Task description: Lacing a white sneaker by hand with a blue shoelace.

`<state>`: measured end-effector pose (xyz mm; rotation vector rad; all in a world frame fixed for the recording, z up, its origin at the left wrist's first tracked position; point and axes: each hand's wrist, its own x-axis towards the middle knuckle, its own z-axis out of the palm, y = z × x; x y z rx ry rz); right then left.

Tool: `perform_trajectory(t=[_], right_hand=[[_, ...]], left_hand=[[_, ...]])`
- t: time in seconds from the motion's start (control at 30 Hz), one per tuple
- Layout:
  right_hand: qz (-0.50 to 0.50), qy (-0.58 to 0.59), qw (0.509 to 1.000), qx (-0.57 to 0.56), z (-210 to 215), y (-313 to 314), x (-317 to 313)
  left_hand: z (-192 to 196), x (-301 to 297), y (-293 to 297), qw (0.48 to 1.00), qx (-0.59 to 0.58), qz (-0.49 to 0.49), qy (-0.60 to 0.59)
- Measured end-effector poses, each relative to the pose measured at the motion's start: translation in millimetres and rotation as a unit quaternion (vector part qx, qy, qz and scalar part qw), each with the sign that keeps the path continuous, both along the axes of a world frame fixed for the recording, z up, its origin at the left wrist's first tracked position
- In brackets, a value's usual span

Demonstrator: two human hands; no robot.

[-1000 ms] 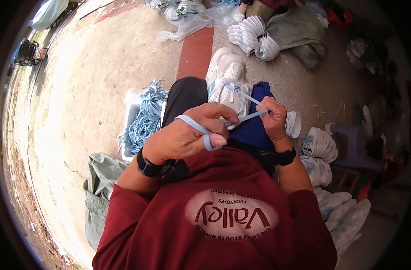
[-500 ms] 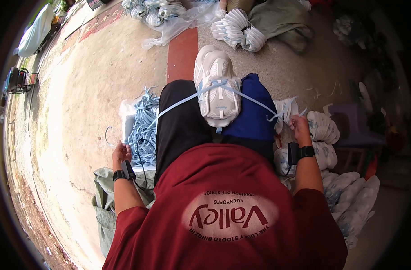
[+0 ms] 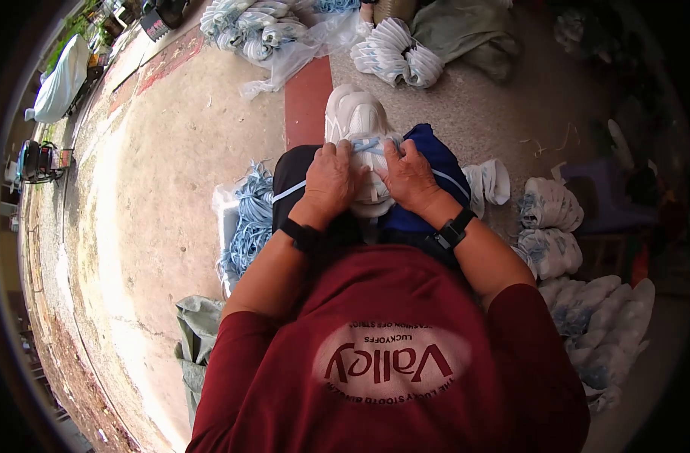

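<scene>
A white sneaker upper (image 3: 356, 113) lies between my thighs, toe pointing away from me. A light blue shoelace (image 3: 452, 181) crosses its front, and its two ends trail over my left and right thighs. My left hand (image 3: 331, 180) is closed at the left eyelet edge, its fingers bent over the lace. Opposite it, my right hand (image 3: 411, 177) pinches the lace at the right edge with thumb and fingers. The fingers hide part of the lacing and the sides of the opening.
Left of my knee stands a white box (image 3: 229, 226) of loose blue laces (image 3: 254, 219). Bundled white uppers (image 3: 552, 204) lie at my right, with another bundle (image 3: 398, 57) ahead. Farther right is a purple stool (image 3: 609, 192). A grey-green cloth (image 3: 198, 332) lies near left.
Both hands have come in from out at the sides to the upper. The lace, earlier stretched wide to both sides, now lies slack over my thighs.
</scene>
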<state>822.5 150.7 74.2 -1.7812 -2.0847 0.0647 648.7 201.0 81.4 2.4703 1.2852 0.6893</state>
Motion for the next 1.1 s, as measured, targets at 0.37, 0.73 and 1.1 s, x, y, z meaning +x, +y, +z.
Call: perform_trajectory(t=[0.37, 0.73, 1.1], right_hand=[[-0.041, 0.056, 0.997, -0.041, 3, 21, 2], [-0.031, 0.122, 0.992, -0.022, 11, 24, 16], [0.041, 0.081, 0.994, -0.055, 8, 28, 17]], left_hand=[[2, 10, 20, 0.998, 0.016, 0.018, 0.053], [37, 16, 34, 0.985, 0.134, -0.107, 0.025], [44, 0, 27, 0.934, 0.176, -0.279, 0.138]])
